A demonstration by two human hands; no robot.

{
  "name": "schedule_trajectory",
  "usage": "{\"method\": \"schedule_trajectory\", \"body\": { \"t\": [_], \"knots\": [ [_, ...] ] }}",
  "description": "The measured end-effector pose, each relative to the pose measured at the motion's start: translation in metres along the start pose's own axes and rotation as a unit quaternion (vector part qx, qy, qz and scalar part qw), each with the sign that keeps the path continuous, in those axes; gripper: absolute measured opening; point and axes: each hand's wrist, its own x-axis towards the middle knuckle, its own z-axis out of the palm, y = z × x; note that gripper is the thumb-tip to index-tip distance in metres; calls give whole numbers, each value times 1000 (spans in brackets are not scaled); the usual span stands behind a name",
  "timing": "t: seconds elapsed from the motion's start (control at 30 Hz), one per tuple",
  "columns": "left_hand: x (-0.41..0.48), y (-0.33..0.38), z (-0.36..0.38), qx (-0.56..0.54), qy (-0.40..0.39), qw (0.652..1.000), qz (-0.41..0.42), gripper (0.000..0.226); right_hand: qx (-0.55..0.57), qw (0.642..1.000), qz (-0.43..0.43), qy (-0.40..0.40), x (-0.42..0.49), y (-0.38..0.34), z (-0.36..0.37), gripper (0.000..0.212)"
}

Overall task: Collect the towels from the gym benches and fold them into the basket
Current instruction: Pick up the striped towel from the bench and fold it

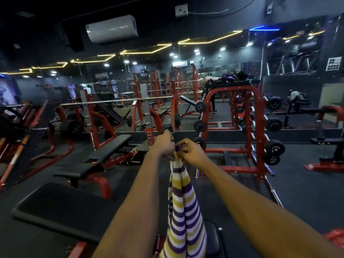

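Observation:
A towel (183,207) striped in purple, yellow and white hangs straight down in front of me, doubled lengthwise. My left hand (164,145) and my right hand (191,150) are held out at arm's length, close together, and each pinches the towel's top edge. The towel's lower end runs out of the frame at the bottom. No basket is in view.
A black padded bench (61,205) lies at lower left, and a red-framed adjustable bench (108,151) stands behind it. A red dumbbell rack (247,135) stands right of my hands. A barbell (115,100) on red racks and a mirror wall fill the back.

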Motion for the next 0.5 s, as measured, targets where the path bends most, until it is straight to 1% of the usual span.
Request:
{"method": "schedule_trajectory", "body": {
  "t": [0.07,0.13,0.2,0.27,0.3,0.33,0.37,0.4,0.43,0.47,0.5],
  "knots": [
    [2,4,-3,32,-18,999,-2,15,34,999,6,-22,-3,-2,-2,46],
    [3,8,-6,42,-72,996,-17,25,40,999,1,-31,-4,-2,-7,53],
    [1,11,-9,-19,-126,991,-46,29,14,1000,-17,-15,-2,-1,-13,46],
    [1,9,-11,-34,-118,991,-46,24,-8,1000,-28,1,1,-1,-21,37],
    [5,3,-13,-10,-94,995,-25,25,-14,1000,-28,2,2,-3,-25,33],
    [11,-6,-16,17,-74,997,4,32,-6,1000,-25,-1,4,-5,-29,30],
    [15,-14,-17,29,-83,996,33,45,7,1000,-25,-6,6,-7,-32,29],
    [18,-24,-16,25,-122,991,52,62,25,999,-29,-9,7,-10,-35,28],
    [19,-33,-13,17,-171,984,51,81,46,998,-35,-9,9,-13,-37,28],
    [20,-40,-8,10,-213,977,31,98,68,997,-44,-3,11,-15,-39,28],
    [19,-47,-3,11,-246,969,9,108,86,995,-50,7,14,-15,-40,29]
  ]
}}
